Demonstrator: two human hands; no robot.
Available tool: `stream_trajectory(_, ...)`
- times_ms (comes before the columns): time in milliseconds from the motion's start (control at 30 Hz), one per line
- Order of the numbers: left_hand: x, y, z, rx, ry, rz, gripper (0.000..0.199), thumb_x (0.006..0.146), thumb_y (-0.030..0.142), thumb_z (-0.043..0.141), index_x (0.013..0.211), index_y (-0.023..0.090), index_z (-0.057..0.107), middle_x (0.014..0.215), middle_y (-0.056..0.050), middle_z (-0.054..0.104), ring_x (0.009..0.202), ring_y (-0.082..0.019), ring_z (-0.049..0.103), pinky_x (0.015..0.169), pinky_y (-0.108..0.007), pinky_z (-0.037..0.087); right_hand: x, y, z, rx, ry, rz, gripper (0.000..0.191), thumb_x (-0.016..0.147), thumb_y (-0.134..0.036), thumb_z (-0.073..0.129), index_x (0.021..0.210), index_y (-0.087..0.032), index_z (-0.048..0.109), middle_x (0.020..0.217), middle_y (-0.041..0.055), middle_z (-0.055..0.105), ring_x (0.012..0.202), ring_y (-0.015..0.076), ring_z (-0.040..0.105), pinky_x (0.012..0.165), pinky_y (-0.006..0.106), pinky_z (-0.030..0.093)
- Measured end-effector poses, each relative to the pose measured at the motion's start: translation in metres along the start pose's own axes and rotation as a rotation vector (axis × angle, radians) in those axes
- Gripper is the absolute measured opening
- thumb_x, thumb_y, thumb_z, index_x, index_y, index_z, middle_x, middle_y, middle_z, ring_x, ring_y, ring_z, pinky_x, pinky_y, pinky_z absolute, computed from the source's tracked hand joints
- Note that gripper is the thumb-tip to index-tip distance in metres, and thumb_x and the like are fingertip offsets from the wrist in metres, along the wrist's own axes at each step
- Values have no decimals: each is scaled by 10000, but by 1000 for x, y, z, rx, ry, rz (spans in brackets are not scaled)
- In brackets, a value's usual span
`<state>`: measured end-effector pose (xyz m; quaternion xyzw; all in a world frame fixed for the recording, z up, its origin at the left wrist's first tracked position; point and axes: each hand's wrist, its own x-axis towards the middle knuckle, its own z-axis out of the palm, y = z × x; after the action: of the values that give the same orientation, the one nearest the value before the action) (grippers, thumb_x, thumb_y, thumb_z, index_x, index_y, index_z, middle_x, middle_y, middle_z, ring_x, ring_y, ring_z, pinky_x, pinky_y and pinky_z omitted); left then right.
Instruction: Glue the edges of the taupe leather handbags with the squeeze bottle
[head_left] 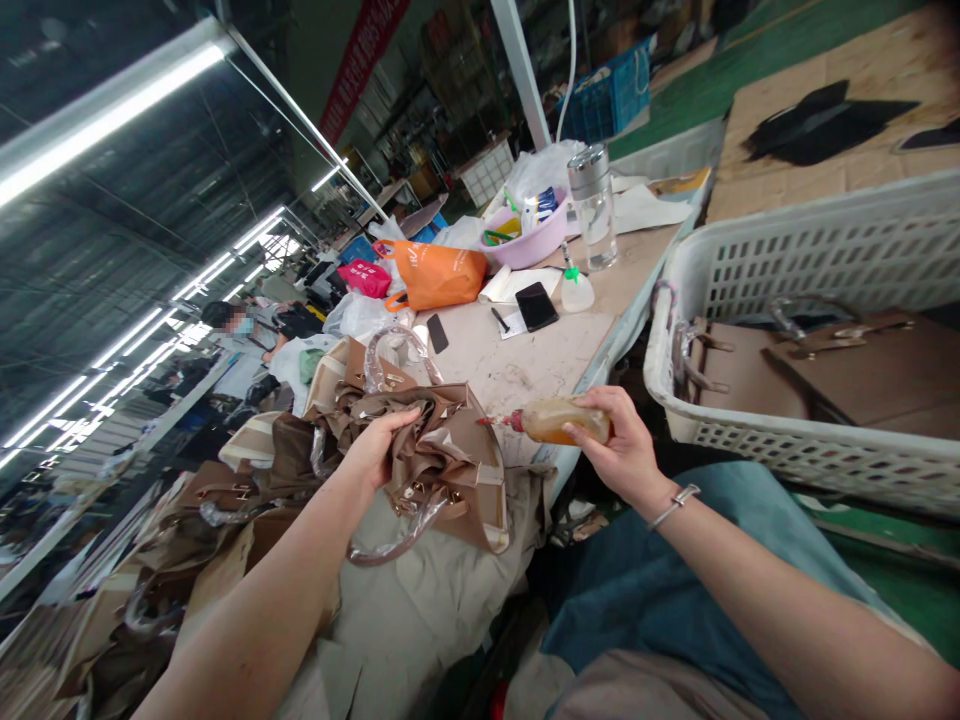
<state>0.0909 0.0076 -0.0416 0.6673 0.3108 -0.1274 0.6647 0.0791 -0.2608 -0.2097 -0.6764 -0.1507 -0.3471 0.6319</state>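
Observation:
My left hand (pixel 386 445) is closed on the bunched brown lining of a brown handbag (pixel 469 450), which lies on its side at the table's near edge. Plastic film wraps the bag's handles. In my right hand (pixel 619 440) is a squeeze bottle (pixel 559 420) of yellowish liquid, held level, its red nozzle pointing left. The nozzle tip is at the bag's edge; whether it touches, I cannot tell. Part of my left fingers is hidden by the folded lining.
More brown bags (pixel 247 500) are piled at left. A white plastic basket (pixel 675 400) holding brown bags stands at right. On the table are a glass bottle (pixel 596 215), a pink basin (pixel 536 240), an orange bag (pixel 442 275) and a black phone (pixel 536 306). A person (pixel 244 330) sits further back.

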Motion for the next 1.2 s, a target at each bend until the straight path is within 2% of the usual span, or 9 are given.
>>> stream_trajectory(267,-1,1,-1,1,-34,-31,129,777,191,604,793,95,689,631,-111,712,515,-241,670,505,-367,584,-8,1,-3,-17,-127,25,207,825,-301,664,1003,-249,574,942,54,555,904,224,561,780,399,503)
stream_trajectory(400,-1,1,-2,-13,-37,-21,119,785,175,591,755,102,681,585,-91,695,471,-212,648,464,-320,561,0,0,0,-20,-55,21,217,828,-290,658,1018,-249,561,944,51,553,899,220,552,798,399,491)
stream_trajectory(500,-2,0,-3,-8,-38,-22,115,784,170,591,763,100,680,601,-96,700,486,-218,655,478,-328,565,13,-3,3,-18,3,10,230,823,-291,665,1019,-253,552,947,42,559,896,216,548,807,393,479)
stream_trajectory(633,-5,0,-2,5,-30,-10,130,785,178,596,808,88,687,640,-108,714,513,-229,668,509,-346,577,31,-11,6,-3,20,-44,224,826,-288,663,1015,-255,547,942,43,561,900,216,548,809,397,478)
stream_trajectory(767,-7,1,0,15,-26,-1,132,796,178,580,800,94,681,572,-99,688,462,-217,644,481,-327,562,42,-18,8,2,29,-78,227,827,-287,658,1024,-252,551,966,58,545,930,229,550,827,419,481)
stream_trajectory(1200,-1,4,1,18,-4,-33,112,786,180,596,780,99,674,566,-91,683,467,-215,646,486,-329,567,29,-9,7,11,28,-42,227,826,-288,662,1023,-257,554,947,49,558,897,220,557,795,401,489)
